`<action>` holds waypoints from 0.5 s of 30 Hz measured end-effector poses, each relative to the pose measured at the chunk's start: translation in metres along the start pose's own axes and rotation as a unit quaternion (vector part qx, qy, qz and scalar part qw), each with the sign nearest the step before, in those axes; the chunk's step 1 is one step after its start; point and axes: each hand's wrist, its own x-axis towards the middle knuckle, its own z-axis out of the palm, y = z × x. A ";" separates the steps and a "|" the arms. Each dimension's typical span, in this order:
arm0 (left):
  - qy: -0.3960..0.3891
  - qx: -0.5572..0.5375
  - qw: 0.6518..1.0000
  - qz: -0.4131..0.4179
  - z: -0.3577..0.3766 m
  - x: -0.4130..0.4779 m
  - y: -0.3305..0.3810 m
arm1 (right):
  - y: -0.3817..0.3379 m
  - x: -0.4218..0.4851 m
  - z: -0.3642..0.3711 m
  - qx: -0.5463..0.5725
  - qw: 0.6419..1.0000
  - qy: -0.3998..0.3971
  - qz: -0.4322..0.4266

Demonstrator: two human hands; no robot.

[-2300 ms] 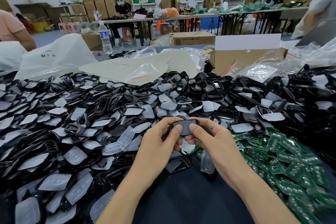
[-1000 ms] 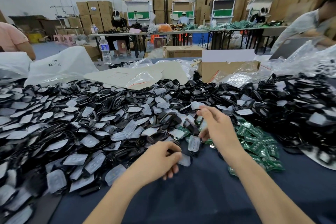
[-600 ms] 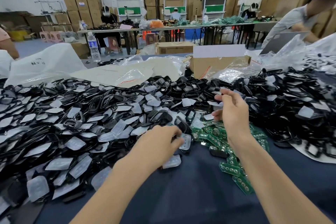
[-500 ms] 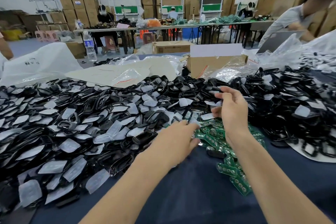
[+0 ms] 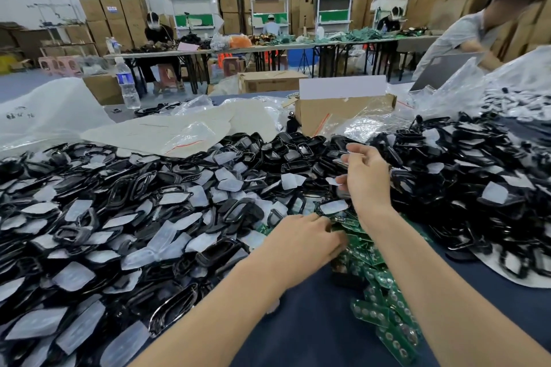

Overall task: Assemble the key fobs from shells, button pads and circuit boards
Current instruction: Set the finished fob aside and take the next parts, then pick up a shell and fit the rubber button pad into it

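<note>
Left hand (image 5: 304,240): fingers bent down onto the green circuit boards (image 5: 384,304), tips among them; whether one is pinched cannot be told.
Right hand (image 5: 368,180): raised over the black shells (image 5: 298,155), fingers loosely parted and half-curled, nothing plainly held.
Circuit boards: one heap on the dark blue tablecloth (image 5: 313,322), running from the left fingertips toward the near right.
Shells: heaped left, centre and right.
Button pads (image 5: 71,275): translucent, strewn over the shells.
Behind: cardboard box (image 5: 337,112), plastic bags (image 5: 44,110), water bottle (image 5: 128,83).
</note>
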 end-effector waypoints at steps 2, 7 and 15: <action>0.013 -0.031 0.999 -0.020 -0.001 -0.001 -0.006 | -0.001 0.012 0.008 -0.042 0.999 -0.009 -0.014; 0.122 -0.286 0.927 -0.210 -0.013 -0.015 -0.037 | 0.005 0.045 0.028 -0.234 0.966 -0.073 -0.086; 0.292 -0.707 0.491 -0.416 -0.022 -0.039 -0.087 | 0.033 0.095 0.075 -0.518 0.814 -0.232 -0.120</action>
